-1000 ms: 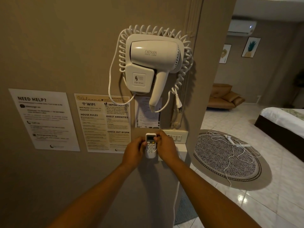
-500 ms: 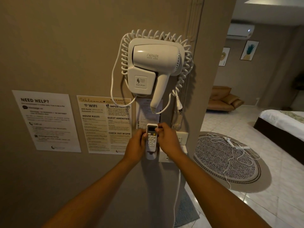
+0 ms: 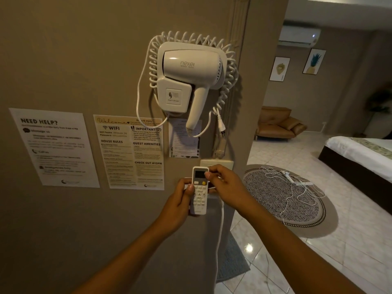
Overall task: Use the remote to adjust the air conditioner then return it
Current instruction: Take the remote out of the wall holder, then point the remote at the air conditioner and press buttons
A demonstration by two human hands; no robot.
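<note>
Both hands (image 3: 212, 187) grip the white push-button remote (image 3: 199, 190) by the wall; aiming at the white air conditioner (image 3: 299, 37) and returning it seemingly remain.

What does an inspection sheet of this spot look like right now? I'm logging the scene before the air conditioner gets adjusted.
Surface: beige wall; glossy tiled floor to the right.
Job's things: white remote upright in front of the wall, screen at top; air conditioner high on the far wall, a small light lit.
Clutter: three notice sheets and a wall-mounted hair dryer above the remote.
Grippers: left hand holds the remote's left edge; right hand pinches its top right.
Cables: coiled dryer cord, plug hanging loose; white cables on the round rug.
Surroundings: brown sofa, bed, two framed pictures.
</note>
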